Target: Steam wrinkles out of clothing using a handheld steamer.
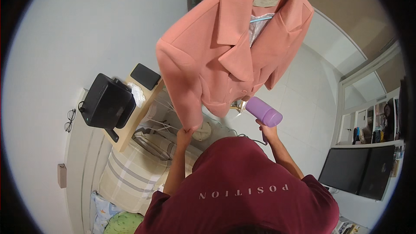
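Observation:
A salmon-pink wool-like jacket (201, 55) hangs in front of me on a light blue clothes hanger (261, 19). Its wide lapels lie folded over, and a sewn label shows inside the collar. My left hand (185, 135) pinches the cuff of the sleeve on the left side. In my right hand (269, 131) is the handle of a purple hand-held appliance (262, 110), either a hair dryer or a garment steamer. Its barrel points at the jacket's lower hem, close beneath it, though I cannot tell whether they touch. A dark cord trails from the handle.
Left of the jacket, a wooden shelf (125, 136) carries a black box-shaped device (109, 100), crumpled white tissue (136, 94) and a black flat case (145, 76). Below it lies a plaid bedspread (126, 175). A dark television (357, 170) and a filled cabinet (370, 123) stand right.

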`<move>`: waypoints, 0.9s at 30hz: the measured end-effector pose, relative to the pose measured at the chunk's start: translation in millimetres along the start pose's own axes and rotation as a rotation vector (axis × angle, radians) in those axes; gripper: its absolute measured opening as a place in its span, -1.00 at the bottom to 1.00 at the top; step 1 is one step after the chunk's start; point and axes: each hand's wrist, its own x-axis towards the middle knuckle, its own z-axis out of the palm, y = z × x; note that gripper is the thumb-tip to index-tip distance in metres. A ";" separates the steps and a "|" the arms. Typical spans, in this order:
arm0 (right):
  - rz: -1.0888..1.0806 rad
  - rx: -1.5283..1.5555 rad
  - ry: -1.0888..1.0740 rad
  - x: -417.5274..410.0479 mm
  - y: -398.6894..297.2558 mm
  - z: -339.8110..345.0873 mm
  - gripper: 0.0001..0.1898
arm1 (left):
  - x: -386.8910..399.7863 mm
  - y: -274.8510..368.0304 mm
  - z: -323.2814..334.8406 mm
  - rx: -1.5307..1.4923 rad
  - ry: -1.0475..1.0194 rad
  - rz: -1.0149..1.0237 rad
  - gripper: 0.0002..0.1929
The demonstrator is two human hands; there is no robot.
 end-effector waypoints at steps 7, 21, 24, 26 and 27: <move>0.058 -0.109 -0.038 11.2 -2.1 -5.1 -0.63 | -8.8 -14.0 7.8 -0.031 0.047 0.001 -0.59; -0.088 -0.100 -0.179 45.8 6.3 -71.6 -0.69 | -74.4 30.8 67.3 -0.052 0.269 -0.101 -0.62; -0.031 -0.090 -0.214 53.5 16.4 -93.8 -0.64 | -91.7 37.7 83.3 0.014 0.303 -0.137 -0.63; 0.018 -0.090 -0.214 58.2 23.6 -105.9 -0.65 | -103.4 36.5 93.5 0.047 0.301 -0.176 -0.64; -0.004 -0.059 -0.248 60.1 27.5 -110.4 -0.65 | -108.9 34.9 97.8 0.026 0.297 -0.195 -0.64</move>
